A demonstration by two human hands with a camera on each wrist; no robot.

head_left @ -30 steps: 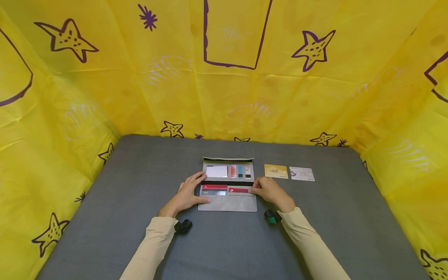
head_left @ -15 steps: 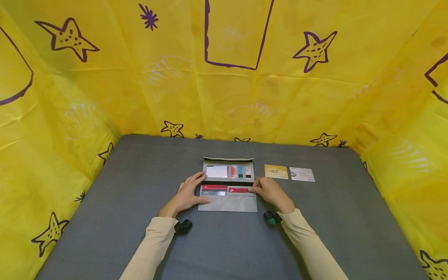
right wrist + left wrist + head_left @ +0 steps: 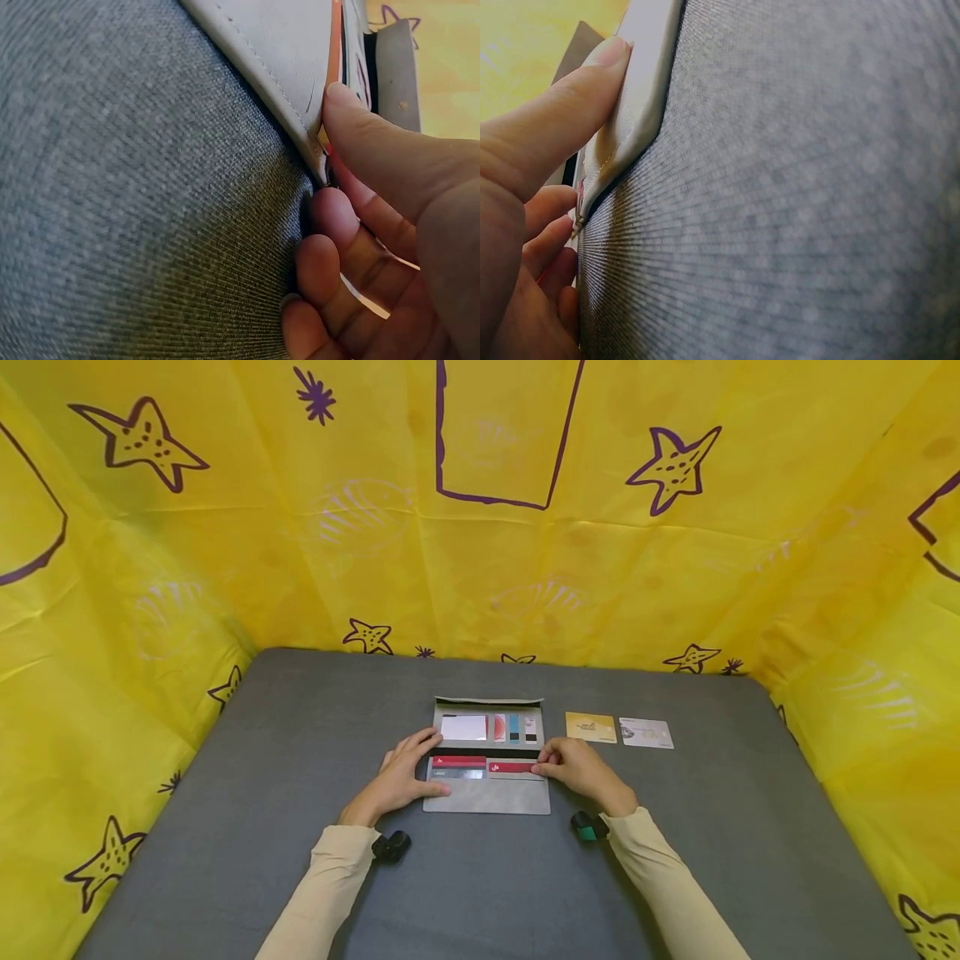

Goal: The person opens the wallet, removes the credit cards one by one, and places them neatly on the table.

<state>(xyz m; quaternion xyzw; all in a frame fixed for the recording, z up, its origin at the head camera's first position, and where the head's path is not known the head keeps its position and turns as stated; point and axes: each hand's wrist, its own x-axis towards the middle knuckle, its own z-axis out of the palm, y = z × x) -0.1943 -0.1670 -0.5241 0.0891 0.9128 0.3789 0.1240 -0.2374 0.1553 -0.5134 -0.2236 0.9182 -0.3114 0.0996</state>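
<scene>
A grey wallet (image 3: 487,797) lies unfolded on the table, with cards in slots on both panels. My right hand (image 3: 581,768) pinches the right end of a red-topped card (image 3: 510,767) in the lower panel. In the right wrist view the thumb lies along this card's orange edge (image 3: 334,45), and the other fingers curl at the wallet's corner. My left hand (image 3: 397,779) steadies the wallet's left side, fingers spread, thumb resting on the lower panel. A second red and grey card (image 3: 459,767) sits in the slot beside it. The upper panel holds a white card (image 3: 463,727) and several narrow coloured ones.
A gold card (image 3: 590,727) and a silver-white card (image 3: 647,733) lie side by side on the table, right of the wallet. Grey cloth covers the table (image 3: 480,893). A yellow printed curtain (image 3: 480,568) stands around its back and sides.
Almost nothing differs. The right wrist has shifted very slightly to the right, while its fingertips stay at the red-topped card. The left hand and the wallet keep their places.
</scene>
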